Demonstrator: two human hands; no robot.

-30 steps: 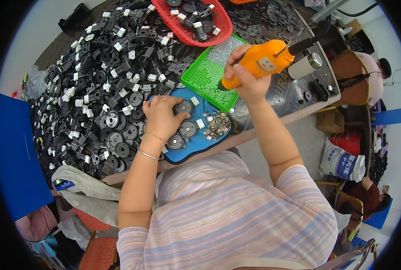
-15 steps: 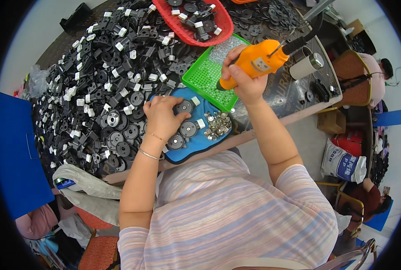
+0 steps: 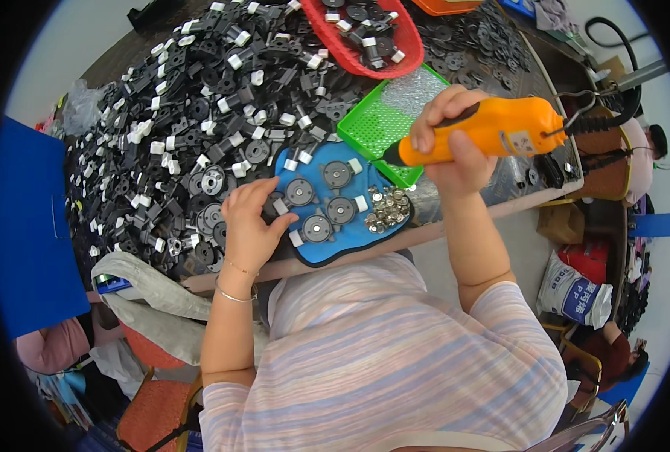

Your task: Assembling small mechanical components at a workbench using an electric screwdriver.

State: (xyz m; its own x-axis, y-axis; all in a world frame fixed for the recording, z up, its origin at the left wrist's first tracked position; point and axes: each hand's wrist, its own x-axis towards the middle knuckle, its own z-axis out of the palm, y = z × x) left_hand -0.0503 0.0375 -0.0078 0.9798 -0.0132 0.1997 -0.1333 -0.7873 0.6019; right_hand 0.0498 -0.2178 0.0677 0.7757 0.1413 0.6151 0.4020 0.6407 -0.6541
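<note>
My right hand [image 3: 459, 147] is wrapped round an orange electric screwdriver [image 3: 519, 128], its dark tip pointing left over the edge of a green perforated tray [image 3: 373, 124]. My left hand [image 3: 248, 226] is at the left edge of a blue mat [image 3: 316, 252], thumb and fingers curled round a black part that they mostly hide. Several black round parts with white ends lie on the mat, among them one wheel-shaped part [image 3: 318, 228] near my thumb and another [image 3: 336, 174] farther off. A small heap of shiny metal pieces [image 3: 388, 209] rests at the mat's right side.
A large pile of black and white parts [image 3: 192, 113] spreads over the table's left. Behind the tray stands a red basket [image 3: 414, 56] of similar parts. Black discs [image 3: 485, 41] lie at the back right. A black cable [image 3: 602, 120] runs from the screwdriver. Grey cloth [image 3: 158, 290] drapes the near-left edge.
My left hand has moved left and nearer, off the wheel-shaped parts, uncovering several of them on the mat. The screwdriver has swung more level. The whole view has shifted slightly.
</note>
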